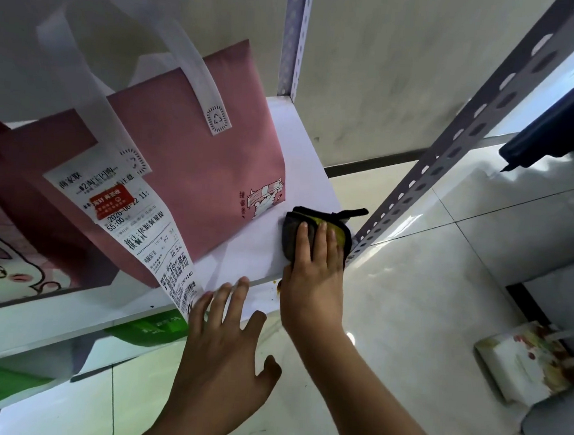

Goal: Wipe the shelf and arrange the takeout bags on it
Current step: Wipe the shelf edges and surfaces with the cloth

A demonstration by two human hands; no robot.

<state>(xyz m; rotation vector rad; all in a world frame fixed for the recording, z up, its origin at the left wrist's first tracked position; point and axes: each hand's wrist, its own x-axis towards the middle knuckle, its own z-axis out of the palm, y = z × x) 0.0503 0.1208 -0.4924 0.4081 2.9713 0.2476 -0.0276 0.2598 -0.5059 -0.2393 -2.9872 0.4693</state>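
A pink takeout bag [208,165] with white handles stands on the white shelf [303,144], and a long receipt [147,229] hangs off its front. A second pink bag [25,235] with a cartoon face stands to its left. My right hand [312,269] presses flat on a dark cloth [315,225] with a yellow-stained patch at the shelf's right front corner. My left hand [224,344] is open with spread fingers, its fingertips touching the shelf's front edge beside the receipt's end.
Perforated grey metal uprights [458,143] frame the shelf at the right and back. Green bags [151,326] lie on the lower shelf. On the tiled floor at the right sits a stained white bag [525,359]. Small orange spots mark the shelf edge near my right wrist.
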